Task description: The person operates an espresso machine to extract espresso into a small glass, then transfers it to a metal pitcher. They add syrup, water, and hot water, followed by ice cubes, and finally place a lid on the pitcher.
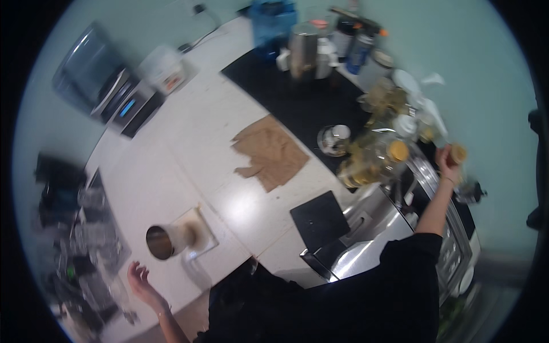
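My right hand (447, 165) is shut on a small container with a yellow-orange top (458, 154), at the far right by the wall. Just left of it stands a large clear bottle of yellow liquid with a yellow cap (399, 151). My left hand (140, 278) is at the lower left, fingers loosely curled and apart, holding nothing. Above and right of it, a metal cup or pitcher (159, 242) appears tilted beside a white square plate or scale (206, 229) on the white counter. A brown cloth (272, 154) lies crumpled on the counter's middle.
A black mat (296, 100) carries a metal canister (303, 51) and a glass jar (334, 140). Bottles crowd the wall. A black square board (321, 221) lies by a steel unit (373, 244). An appliance with a clear hopper (92, 68) and clear plastic items (96, 240) stand left.
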